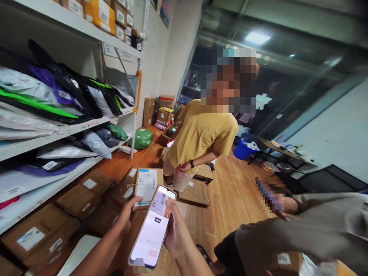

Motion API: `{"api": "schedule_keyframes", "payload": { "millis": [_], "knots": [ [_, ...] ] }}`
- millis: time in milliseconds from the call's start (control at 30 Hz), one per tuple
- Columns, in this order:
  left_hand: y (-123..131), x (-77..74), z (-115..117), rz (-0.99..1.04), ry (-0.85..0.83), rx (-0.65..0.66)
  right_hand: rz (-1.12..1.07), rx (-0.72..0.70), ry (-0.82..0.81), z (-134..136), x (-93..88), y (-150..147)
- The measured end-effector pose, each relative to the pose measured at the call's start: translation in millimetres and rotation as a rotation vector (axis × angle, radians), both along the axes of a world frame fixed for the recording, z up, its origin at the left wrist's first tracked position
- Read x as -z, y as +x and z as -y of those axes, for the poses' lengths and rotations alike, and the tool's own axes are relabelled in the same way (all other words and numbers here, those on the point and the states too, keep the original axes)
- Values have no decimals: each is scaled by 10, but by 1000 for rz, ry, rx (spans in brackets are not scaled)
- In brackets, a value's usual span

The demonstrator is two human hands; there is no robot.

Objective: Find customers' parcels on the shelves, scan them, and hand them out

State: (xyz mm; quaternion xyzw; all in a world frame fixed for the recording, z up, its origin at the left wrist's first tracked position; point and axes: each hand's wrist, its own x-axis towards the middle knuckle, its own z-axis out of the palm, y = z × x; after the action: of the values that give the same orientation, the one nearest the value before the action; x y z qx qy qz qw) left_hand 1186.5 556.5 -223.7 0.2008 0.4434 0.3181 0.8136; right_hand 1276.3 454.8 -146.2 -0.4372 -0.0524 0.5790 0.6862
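While the left hand (130, 211) grips the edge of the box (160, 177) just beyond the phone (151, 230) held by the right hand (175, 234), it helps to keep the label (146, 184) flat, clear of the thumb, and the phone steady.

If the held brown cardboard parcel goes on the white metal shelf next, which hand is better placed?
Probably the left hand: it grips the labelled parcel and is nearer the shelf, while the right hand holds a lit, rectangular smartphone.
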Motion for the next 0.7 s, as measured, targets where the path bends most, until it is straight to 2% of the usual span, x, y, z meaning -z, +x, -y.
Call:
{"api": "schedule_keyframes", "payload": {
  "millis": [100, 200, 300, 400, 600, 700],
  "knots": [
    [130, 36, -40, -15, 57, 42, -39, 41, -30, -5, 48, 115],
    [380, -10, -26, 12, 98, 119, -42, 113, -18, 59, 100, 229],
    [706, -134, 30, 45, 120, 179, -90, 188, -19, 208, 158, 339],
    [1001, -294, 70, 38, 124, 174, -188, 263, -53, 442, 182, 446],
    [1367, -576, 58, 17, 140, 226, -158, 456, 97, 943, 129, 600],
    [1600, -676, 34, -30, 154, 280, -116, 495, 154, 1097, 138, 637]
  ]
}}
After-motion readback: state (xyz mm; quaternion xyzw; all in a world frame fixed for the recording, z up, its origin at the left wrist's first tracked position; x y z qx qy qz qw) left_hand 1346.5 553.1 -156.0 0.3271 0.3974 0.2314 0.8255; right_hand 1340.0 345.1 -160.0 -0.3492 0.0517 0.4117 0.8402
